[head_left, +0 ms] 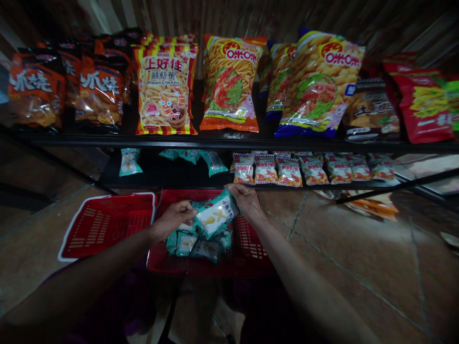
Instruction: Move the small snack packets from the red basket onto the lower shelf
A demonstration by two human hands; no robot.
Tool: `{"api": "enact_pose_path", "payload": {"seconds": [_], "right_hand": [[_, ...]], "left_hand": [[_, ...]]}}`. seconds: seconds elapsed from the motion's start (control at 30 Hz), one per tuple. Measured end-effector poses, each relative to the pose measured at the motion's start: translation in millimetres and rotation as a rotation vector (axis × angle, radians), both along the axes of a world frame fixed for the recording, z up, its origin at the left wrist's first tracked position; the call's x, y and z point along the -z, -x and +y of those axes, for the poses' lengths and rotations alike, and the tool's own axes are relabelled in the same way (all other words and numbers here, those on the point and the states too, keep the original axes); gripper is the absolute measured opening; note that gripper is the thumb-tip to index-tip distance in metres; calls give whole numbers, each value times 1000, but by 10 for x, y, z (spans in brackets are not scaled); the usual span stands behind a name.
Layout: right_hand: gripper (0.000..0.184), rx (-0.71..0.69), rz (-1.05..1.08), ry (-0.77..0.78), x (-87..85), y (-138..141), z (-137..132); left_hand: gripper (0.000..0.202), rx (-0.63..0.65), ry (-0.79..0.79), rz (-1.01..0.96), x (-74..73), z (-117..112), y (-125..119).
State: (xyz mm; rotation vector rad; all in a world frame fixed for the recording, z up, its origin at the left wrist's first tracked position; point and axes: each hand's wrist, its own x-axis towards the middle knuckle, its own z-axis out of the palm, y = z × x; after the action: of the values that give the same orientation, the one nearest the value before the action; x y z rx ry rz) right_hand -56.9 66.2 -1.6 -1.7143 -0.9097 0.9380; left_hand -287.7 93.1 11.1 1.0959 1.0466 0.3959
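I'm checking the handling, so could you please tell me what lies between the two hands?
The head view shows a teal-and-white packet between the left hand and right hand, over a red basket.

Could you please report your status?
Right hand pinching teal packet at upper corner. Left hand at left end. Red basket beneath, holding more packets. No obstruction visible.

Pkt [215,216] is teal/wht w/ yel print, bskt [168,266] red, wht-rimmed bskt [107,205] red, striped bag [167,88] red/yel, shelf [215,141] blk.
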Motion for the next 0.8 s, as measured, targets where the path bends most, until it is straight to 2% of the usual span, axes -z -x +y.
{"api": "enact_pose_path", "payload": {"seconds": [0.17, 0.33, 0.5, 0.67, 0.8], "right_hand": [[33, 2, 54, -3, -43, 40, 24], [36, 26, 110, -6, -11, 49, 56], [41, 2, 116, 6, 13, 22, 64], [48, 59, 213, 28, 66, -1, 28], [43, 28, 347, 93, 75, 66, -35]], "left_hand": [[34, -42, 44, -54, 7, -17, 45], [39, -79, 86, -105, -45, -53, 52], [42, -237, 133, -152, -38, -65, 53], [39, -419, 152, -239, 12, -29, 61], [36, -480, 164, -297, 43, -35, 42]]}}
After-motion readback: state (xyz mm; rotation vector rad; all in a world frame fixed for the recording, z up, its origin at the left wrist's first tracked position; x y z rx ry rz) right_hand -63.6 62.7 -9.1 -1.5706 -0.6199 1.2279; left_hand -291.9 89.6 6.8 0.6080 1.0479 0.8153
